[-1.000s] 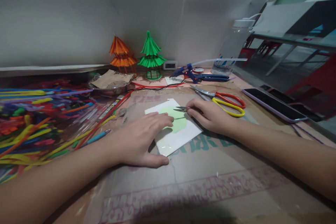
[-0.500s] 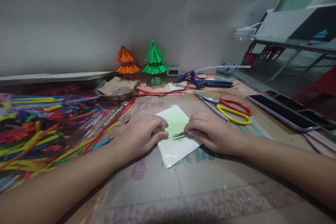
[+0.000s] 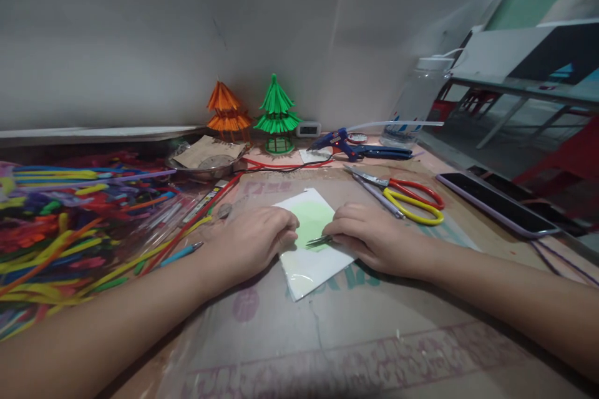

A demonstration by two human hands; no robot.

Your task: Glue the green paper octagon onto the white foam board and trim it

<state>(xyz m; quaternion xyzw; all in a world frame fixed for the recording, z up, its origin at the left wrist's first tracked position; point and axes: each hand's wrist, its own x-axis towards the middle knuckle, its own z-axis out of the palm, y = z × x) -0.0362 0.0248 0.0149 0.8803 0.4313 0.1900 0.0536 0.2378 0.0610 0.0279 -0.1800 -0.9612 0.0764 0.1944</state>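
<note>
A white card [image 3: 311,265] lies on the table with a pale green paper piece [image 3: 314,219] on top of it. My left hand [image 3: 250,242] rests curled on the card's left edge, fingertips pressed against the green paper. My right hand [image 3: 374,237] is closed on a small pair of metal snips [image 3: 319,240], whose tips point left onto the green paper. The two hands nearly meet over the card.
Red-and-yellow scissors [image 3: 405,194] lie just beyond my right hand. A blue glue gun [image 3: 360,146], orange [image 3: 227,110] and green [image 3: 277,112] paper trees stand by the wall. Coloured pipe cleaners [image 3: 70,218] pile at left. A phone [image 3: 496,202] lies at right.
My right hand brought the snips from the card's far edge down to its middle. My left hand curled from flat to bent fingers. The card shifted slightly.
</note>
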